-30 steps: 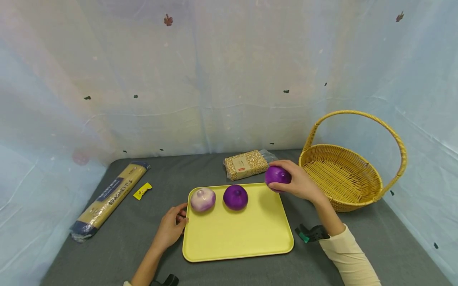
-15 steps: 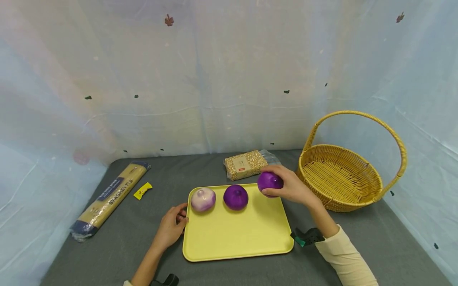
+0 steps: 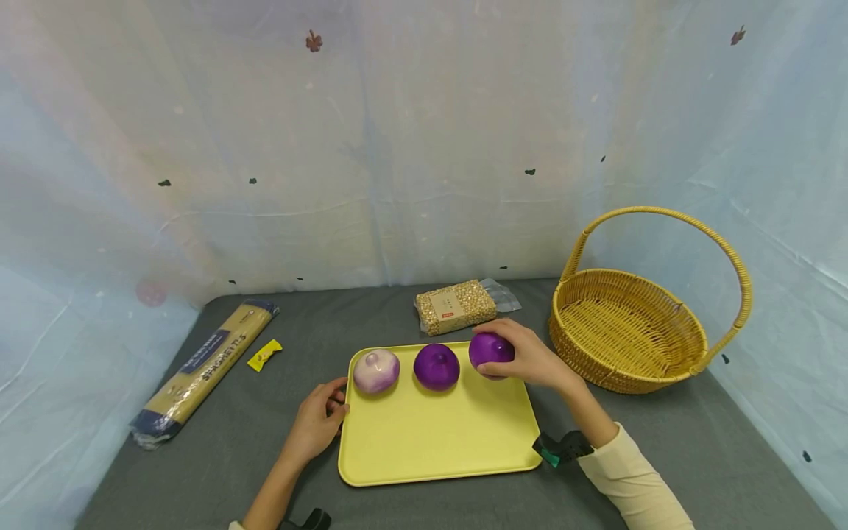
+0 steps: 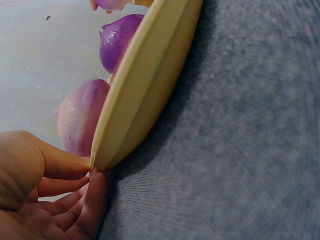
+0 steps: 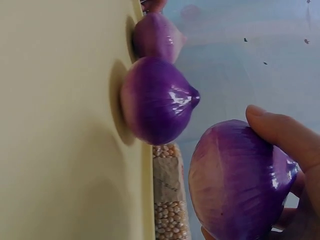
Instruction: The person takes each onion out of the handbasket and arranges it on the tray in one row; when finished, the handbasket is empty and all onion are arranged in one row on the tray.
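My right hand (image 3: pixel 530 355) grips a glossy purple onion (image 3: pixel 489 353) just above the far right part of the yellow tray (image 3: pixel 437 442). In the right wrist view a gap shows between this held onion (image 5: pixel 235 180) and the tray. A dark purple onion (image 3: pixel 436 366) sits on the tray to its left. Farther left, near the tray's corner, is a pale white-and-purple onion (image 3: pixel 376 370). My left hand (image 3: pixel 316 419) pinches the tray's left rim between thumb and fingers, as the left wrist view shows.
Behind the tray lies a clear bag of corn kernels (image 3: pixel 456 307). A yellow wicker basket (image 3: pixel 626 331) with a tall handle stands at the right. On the left are a spaghetti packet (image 3: pixel 205 372) and a small yellow wrapped candy (image 3: pixel 264 355). A pale curtain (image 3: pixel 397 147) hangs behind the grey table.
My right hand has carried the purple onion leftward and lower, from the tray's far right corner toward the dark purple onion. My left hand has stayed at the tray's rim.
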`<state>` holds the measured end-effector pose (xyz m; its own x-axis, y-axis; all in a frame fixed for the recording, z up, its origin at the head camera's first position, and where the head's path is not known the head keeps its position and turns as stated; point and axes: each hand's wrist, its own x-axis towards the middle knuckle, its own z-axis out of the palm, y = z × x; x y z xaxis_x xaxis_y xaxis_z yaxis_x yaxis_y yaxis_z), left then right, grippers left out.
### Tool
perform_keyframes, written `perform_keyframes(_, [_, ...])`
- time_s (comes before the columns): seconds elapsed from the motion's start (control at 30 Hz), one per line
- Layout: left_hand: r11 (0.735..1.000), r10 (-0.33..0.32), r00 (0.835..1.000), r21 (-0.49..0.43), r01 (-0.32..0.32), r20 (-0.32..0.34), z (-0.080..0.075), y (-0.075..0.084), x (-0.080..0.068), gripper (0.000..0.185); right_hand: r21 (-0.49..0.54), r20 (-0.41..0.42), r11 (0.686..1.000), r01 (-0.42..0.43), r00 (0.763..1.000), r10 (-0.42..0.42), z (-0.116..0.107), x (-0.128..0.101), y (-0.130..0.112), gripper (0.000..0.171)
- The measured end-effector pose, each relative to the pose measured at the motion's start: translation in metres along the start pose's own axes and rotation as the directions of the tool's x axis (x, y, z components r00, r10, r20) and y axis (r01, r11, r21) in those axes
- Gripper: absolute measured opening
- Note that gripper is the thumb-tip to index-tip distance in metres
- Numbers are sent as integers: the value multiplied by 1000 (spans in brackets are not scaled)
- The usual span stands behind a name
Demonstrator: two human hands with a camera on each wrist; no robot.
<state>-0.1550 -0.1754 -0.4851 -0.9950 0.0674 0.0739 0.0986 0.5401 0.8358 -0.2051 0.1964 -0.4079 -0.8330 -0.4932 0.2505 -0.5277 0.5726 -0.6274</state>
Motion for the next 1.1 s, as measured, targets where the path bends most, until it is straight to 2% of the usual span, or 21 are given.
perform_keyframes(0.5, [1000, 6, 1000, 5, -6, -19, 1, -1, -1, 43, 1, 43, 998, -67, 997, 67, 13, -2, 19, 58])
perform_keyframes(1.1, [999, 10, 1000, 41, -9, -15, 0, -1, 1, 42, 8, 56, 997, -74, 996, 74, 24, -1, 29, 57])
